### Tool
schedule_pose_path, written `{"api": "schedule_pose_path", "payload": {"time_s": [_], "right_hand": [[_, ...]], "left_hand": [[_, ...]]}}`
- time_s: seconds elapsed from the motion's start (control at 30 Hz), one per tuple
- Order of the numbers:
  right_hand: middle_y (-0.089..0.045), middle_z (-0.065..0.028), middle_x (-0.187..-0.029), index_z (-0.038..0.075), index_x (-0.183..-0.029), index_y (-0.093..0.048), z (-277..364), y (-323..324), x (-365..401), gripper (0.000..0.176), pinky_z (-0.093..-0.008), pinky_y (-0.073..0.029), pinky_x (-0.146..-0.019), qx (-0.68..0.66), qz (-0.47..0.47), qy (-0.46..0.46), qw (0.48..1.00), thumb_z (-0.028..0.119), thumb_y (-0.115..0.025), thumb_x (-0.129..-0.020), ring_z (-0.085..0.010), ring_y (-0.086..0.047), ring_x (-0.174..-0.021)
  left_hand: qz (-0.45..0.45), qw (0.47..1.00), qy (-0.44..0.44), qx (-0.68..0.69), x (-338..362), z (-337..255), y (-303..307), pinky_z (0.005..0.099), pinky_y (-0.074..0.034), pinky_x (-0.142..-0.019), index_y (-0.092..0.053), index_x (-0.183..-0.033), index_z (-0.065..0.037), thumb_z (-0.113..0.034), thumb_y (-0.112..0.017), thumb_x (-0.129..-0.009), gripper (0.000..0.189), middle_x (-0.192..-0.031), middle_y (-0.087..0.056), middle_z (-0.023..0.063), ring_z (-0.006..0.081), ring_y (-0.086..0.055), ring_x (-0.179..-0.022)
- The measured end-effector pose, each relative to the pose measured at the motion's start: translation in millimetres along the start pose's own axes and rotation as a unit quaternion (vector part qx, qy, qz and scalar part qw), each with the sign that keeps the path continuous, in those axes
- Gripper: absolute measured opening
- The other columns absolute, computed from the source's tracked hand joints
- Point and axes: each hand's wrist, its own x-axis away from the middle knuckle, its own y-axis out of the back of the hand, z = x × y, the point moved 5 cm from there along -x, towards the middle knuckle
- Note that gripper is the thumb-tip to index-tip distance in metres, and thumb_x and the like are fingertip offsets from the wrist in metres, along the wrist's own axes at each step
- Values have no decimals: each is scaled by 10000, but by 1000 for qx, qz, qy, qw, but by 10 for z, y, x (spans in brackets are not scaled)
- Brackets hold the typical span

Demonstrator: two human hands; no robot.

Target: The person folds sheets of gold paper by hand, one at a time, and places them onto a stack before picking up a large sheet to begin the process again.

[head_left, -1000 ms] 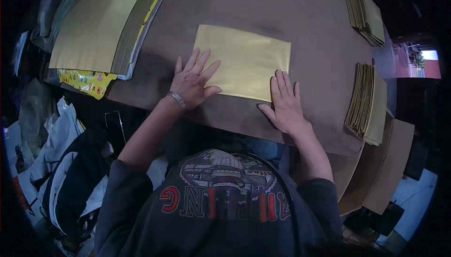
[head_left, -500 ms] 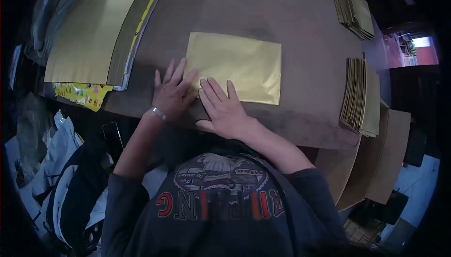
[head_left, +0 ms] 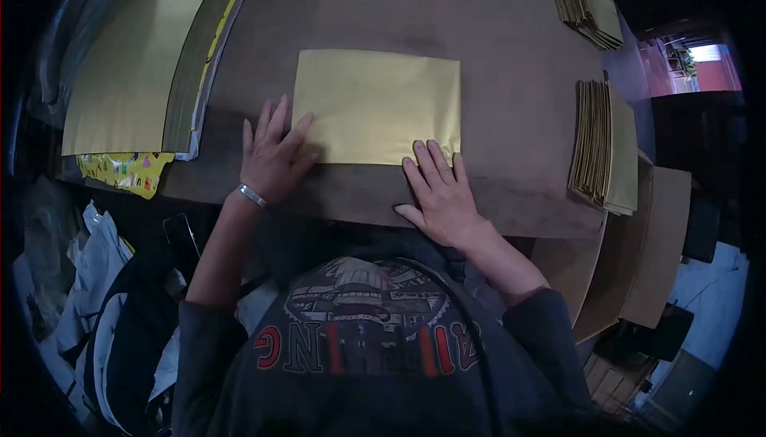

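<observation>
The right hand [head_left: 444, 197] lies flat, its fingers lightly parted and gripping nothing; the fingertips rest on the near edge of the gold sheet [head_left: 379, 106], close to its right corner, with the thumb out to the side over the table [head_left: 511, 118]. The left hand [head_left: 273, 154] is also flat, fingers spread wide, at the sheet's left edge; its index fingertip reaches over that edge and the thumb is by the near left corner. A bracelet [head_left: 252, 195] circles the left wrist.

The sheet lies flat near the table's front edge, in front of the person's dark shirt [head_left: 359, 357]. Well to the left, a large gold pile [head_left: 132, 46] lies over yellow patterned wrap [head_left: 132, 172]. To the right stand two bundles of folded paper, one nearer [head_left: 610, 146] and one farther off [head_left: 594, 6]. Beside the table's right corner, lower down, is a cardboard box [head_left: 658, 237] with a flap folded out.
</observation>
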Motion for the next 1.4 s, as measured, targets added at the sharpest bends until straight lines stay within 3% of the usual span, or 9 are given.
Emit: {"api": "schedule_pose_path", "payload": {"time_s": [0.27, 0.63, 0.73, 0.8, 0.9, 1.4], "right_hand": [[-252, -232, -1533, 56, -1410, -426, -277, 54, 248, 698, -622, -234, -1103, 18, -9, -42, 999, 448, -624, -869, -429, -201, -1433], [-231, -251, -1533, 56, -1424, -406, -425, 81, 376, 705, -604, -217, -1116, 30, -3, -87, 996, 444, -619, -876, -430, -180, -1438], [-235, -246, -1534, 53, -1422, -411, -520, 101, 292, 669, -601, -207, -1122, 14, -19, -99, 995, 446, -577, -907, -432, -175, -1439], [-221, -232, -1546, 69, -1434, -402, -614, 166, 148, 644, -599, -192, -1130, 21, -5, -113, 993, 466, -514, -939, -425, -159, -1446], [-203, -221, -1558, 89, -1451, -386, -773, 165, -64, 646, -588, -178, -1142, 39, 7, -116, 992, 482, -484, -947, -410, -140, -1455], [-148, -154, -1597, 158, -1513, -292, -1375, 239, -879, 646, -546, -115, -1178, 51, 23, -168, 984, 522, -377, -986, -349, -69, -1484]], "left_hand": [[22, 1000, 17, -4, -27, 8, 8, 686, -185, -1095, -462, -1406, -295, -396, -698, -830, 631, -1558, -243, 174, 420, -200, -1442], [35, 998, 43, 7, 25, 148, 155, 665, -200, -1105, -457, -1411, -278, -374, -681, -849, 612, -1550, -244, 206, 448, -186, -1437], [51, 998, 44, 1, -27, 49, 225, 655, -205, -1110, -498, -1380, -272, -333, -658, -869, 538, -1549, -275, 164, 420, -215, -1437], [122, 992, -32, 14, -61, -7, 134, 646, -206, -1116, -539, -1344, -271, -276, -621, -895, 456, -1550, -302, 110, 373, -243, -1442], [129, 991, -25, 18, -76, -25, 195, 646, -209, -1115, -571, -1314, -274, -234, -587, -915, 402, -1545, -325, 76, 337, -262, -1444], [85, 992, -43, 77, -51, 19, 182, 694, -202, -1084, -614, -1281, -280, -186, -625, -871, 421, -1541, -340, 77, 344, -293, -1433]]}}
